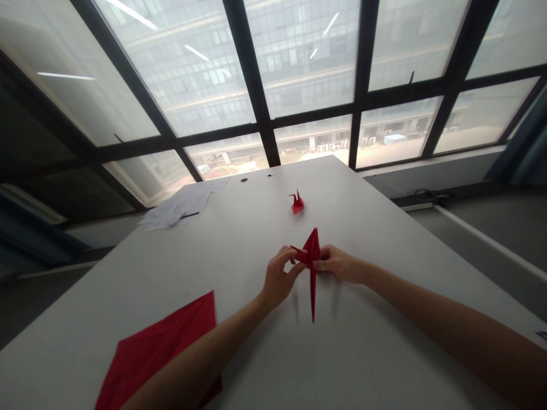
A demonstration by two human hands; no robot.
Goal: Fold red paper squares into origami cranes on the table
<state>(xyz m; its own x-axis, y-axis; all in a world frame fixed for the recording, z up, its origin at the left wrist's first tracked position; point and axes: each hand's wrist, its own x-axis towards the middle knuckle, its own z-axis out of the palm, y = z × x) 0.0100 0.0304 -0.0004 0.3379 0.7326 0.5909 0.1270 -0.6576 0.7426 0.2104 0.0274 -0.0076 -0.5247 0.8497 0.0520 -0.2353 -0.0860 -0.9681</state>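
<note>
Between my two hands, just above the white table (256,228), is a folded red origami paper (313,245) with long narrow points. One point aims up and away, another hangs down toward me, and a short one sticks out to the left. My left hand (280,277) pinches the left side between thumb and fingers. On the other side my right hand (337,263) grips the paper's edge, some fingertips hidden behind it. Farther back stands a small finished red paper crane (297,204), apart from both hands.
A large red sheet (166,339) lies at the near left, partly under my left forearm. White papers (182,204) with a dark pen (190,215) lie at the far left of the table. Beyond the far edge are tall windows with dark frames (314,111).
</note>
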